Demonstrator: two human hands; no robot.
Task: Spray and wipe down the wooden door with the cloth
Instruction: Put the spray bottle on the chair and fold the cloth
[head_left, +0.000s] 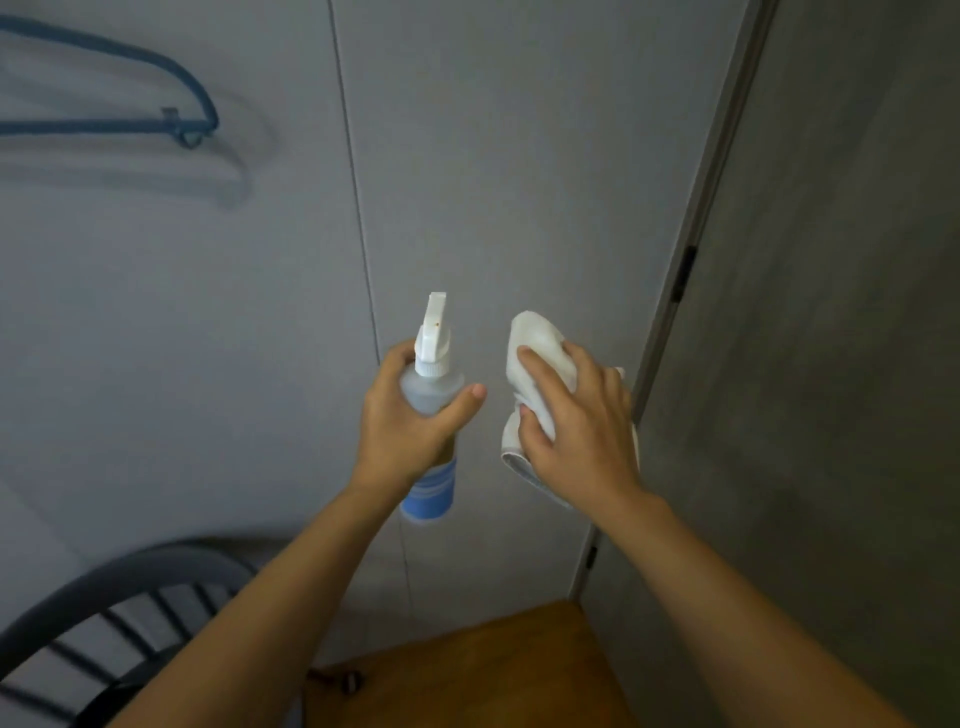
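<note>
- Head view: pale grey flat-panel door (519, 171) fills most of the frame, with a thin vertical seam running down it left of centre.
- Dark grey textured wall (831, 364) sits right of the door, past a light frame strip carrying small dark hinges.
- Curved dark metal chair back with slats (104, 608) is at lower left of the door, blurred.
- Brown wooden surface (467, 670) lies at the foot of the door, between the two forearms.
- Blue wire clothes hanger (171, 122) hangs at the door's upper left; motion-blurred.
- Left hand (405, 421) wraps the clear plastic spray bottle with white trigger head and blue striped label (431, 395), gripping its upper body, thumb on the right side. Bottle upright, nozzle aimed at the door, just right of the seam.
- Right hand (576, 426) presses the bunched white cloth with grey hem (540, 353) flat against the door, fingers spread and only lightly curved over it. Cloth sits just right of the bottle, near the door's right edge.
</note>
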